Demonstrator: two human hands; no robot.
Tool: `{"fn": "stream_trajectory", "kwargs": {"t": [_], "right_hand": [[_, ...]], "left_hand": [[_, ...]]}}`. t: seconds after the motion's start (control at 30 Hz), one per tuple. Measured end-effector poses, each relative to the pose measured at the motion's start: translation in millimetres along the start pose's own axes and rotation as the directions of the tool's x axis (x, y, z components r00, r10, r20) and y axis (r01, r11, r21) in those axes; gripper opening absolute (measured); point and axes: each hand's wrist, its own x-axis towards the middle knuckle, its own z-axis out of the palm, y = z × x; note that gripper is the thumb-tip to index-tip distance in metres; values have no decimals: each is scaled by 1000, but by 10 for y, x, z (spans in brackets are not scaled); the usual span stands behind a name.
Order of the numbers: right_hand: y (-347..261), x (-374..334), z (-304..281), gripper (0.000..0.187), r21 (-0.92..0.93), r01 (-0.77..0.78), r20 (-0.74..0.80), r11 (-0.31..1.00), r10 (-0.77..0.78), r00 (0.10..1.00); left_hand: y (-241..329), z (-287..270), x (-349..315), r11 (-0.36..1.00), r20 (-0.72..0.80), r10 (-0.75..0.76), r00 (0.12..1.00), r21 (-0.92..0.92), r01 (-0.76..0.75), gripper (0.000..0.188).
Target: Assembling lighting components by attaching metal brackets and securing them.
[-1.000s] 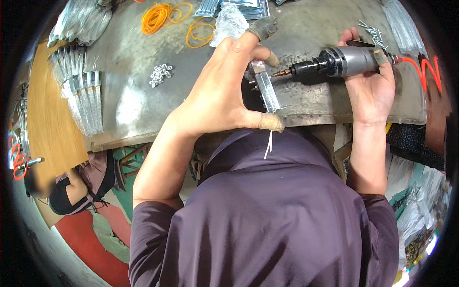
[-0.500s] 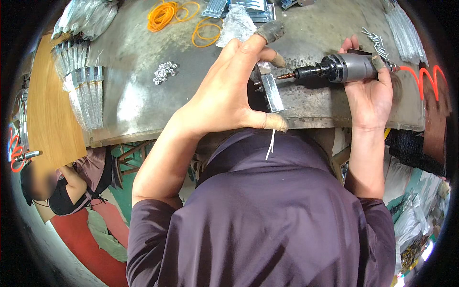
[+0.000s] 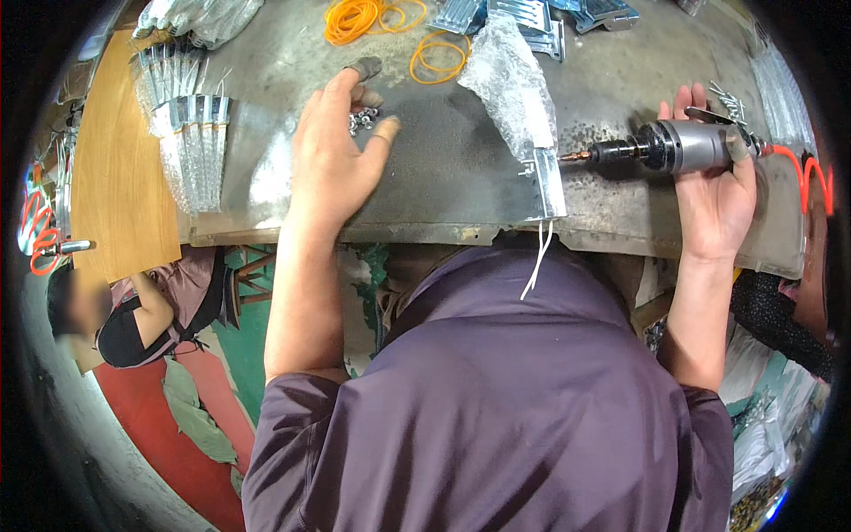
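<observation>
My left hand, with covers on some fingertips, reaches over a small pile of shiny nuts. Its thumb and fingers are apart, and the nuts show between them. In my right hand lies a grey and black air screwdriver, its copper-coloured bit pointing left. Just left of the bit, a shiny metal bracket rests near the table's front edge, partly in a clear bubble-wrap sleeve. Small studs stick out from the bracket's left side. A white cord hangs from its near end over the edge.
Orange bands and blue-wrapped metal parts lie at the back. Wrapped strips are at left. Loose screws sit beyond my right hand, where a red coiled hose runs off. Another person sits at far left.
My left hand has let go of the bracket and moved left to the nuts. The bracket now lies on the table. The screwdriver stays in my right hand, and the view has shifted slightly.
</observation>
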Motion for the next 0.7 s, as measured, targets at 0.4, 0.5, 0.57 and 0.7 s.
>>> {"fn": "stream_trajectory", "kwargs": {"t": [0.4,0.5,0.57,0.7], "right_hand": [[-28,-14,-21,46,15,-12,47,1000,11,999],[-24,-30,-7,46,22,2,30,1000,-2,1000],[-16,-31,-13,45,42,-7,18,999,7,1000],[-21,-42,-24,45,66,-23,27,998,22,999]], "left_hand": [[315,-106,83,986,217,-133,967,-73,152,36],[442,-72,17,982,417,-133,899,-71,178,33],[463,-39,-41,998,296,-49,954,57,34,29],[449,-41,-98,992,260,89,962,63,-109,24]]}}
